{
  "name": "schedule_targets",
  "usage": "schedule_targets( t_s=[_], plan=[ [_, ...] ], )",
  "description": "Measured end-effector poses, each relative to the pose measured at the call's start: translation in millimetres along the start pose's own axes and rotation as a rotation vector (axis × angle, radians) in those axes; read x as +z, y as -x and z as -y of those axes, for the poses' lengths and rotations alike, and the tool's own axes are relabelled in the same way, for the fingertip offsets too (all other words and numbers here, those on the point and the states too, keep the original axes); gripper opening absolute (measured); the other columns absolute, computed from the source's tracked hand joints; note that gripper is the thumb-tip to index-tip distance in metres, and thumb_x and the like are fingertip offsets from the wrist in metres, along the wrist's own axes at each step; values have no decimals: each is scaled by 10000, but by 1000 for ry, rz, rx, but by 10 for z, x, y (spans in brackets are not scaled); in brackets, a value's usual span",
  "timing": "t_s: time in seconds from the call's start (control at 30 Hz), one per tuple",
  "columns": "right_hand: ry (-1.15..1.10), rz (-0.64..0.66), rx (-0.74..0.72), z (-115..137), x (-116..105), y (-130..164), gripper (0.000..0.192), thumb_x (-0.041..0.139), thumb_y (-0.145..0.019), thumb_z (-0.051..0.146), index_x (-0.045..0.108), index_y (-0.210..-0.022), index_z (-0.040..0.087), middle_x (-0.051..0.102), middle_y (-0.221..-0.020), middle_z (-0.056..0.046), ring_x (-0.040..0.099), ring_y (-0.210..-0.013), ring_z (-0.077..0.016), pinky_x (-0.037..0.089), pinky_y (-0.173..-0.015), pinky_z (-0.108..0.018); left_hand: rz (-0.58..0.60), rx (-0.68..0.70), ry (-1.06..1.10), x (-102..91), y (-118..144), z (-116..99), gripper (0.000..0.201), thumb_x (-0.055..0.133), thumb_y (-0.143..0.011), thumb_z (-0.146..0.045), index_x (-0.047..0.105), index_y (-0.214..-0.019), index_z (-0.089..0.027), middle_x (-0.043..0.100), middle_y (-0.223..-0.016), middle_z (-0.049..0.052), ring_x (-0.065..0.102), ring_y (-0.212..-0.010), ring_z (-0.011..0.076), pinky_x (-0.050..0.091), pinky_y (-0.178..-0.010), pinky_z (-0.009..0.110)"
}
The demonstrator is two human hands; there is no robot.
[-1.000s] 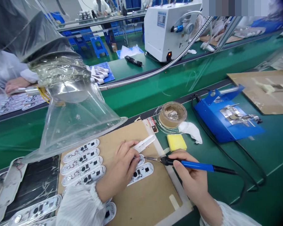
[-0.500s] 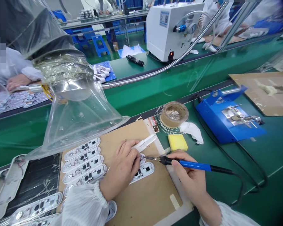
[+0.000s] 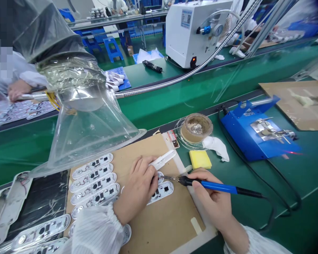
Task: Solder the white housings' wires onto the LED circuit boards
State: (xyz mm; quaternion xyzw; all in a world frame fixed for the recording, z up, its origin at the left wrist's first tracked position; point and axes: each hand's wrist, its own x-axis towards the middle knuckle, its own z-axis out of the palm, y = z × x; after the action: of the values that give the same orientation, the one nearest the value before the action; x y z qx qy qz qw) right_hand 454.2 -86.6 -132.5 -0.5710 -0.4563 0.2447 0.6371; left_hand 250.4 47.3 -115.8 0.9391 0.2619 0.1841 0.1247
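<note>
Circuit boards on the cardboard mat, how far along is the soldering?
Done: cannot tell; four boards lie in a neat row under the clear hood, joints too small to judge. In hand: the left hand pins one board with white tweezers while the right hand holds the iron, tip on the board's end. Left: more boards wait at lower left.

This is an electronics assembly line in a factory. Long green counter [image 3: 294, 169] rows run across the hall, with a second green line at twelve o'clock. Rows of small white circuit boards [image 3: 94, 183] lie on a cardboard mat, a clear fume hood [image 3: 90, 130] hangs at ten o'clock, and a blue soldering station [image 3: 254, 134] sits at two o'clock (its cable trailing to a soldering iron [image 3: 217, 186]). A white machine [image 3: 185, 38] and another white-sleeved worker [image 3: 18, 79] stand beyond.
</note>
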Motion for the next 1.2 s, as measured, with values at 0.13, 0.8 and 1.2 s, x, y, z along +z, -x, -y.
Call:
schedule_targets(
  t_s=[0.13, 0.8, 1.2],
  plan=[
    [4, -26, -11, 4, -7, -11, 174, 653, -990, 159, 777, -1020, 278, 758, -921, -31, 731, -852, -187, 617, -750, -282, -1, 22, -17, -4, -8, -4, 186, 496, -1009, -71, 455, -962, -246, 627, -1282, 102, 626, -1159, 270, 489, -1121, 621],
    [-33, -303, -8, -176, -98, 155, 94, 718, -979, 273, 805, -986, 239, 739, -968, -65, 693, -840, -230, 568, -717, -340, -283, -663, 513, -217, -201, 420, 204, 570, -934, -276, 698, -1082, -220, 730, -1150, 99, 663, -1124, 302, 494, -1055, 513],
    [-6, -361, 65, -59, -95, 143, 113, 770, -838, 306, 783, -845, 193, 738, -813, -54, 681, -638, -220, 521, -639, -362, -295, -880, 576, -1327, 643, 479, 428, 678, -893, -431, 699, -1249, -194, 753, -1317, 137, 716, -1200, 301, 549, -1072, 489]
  ],
)
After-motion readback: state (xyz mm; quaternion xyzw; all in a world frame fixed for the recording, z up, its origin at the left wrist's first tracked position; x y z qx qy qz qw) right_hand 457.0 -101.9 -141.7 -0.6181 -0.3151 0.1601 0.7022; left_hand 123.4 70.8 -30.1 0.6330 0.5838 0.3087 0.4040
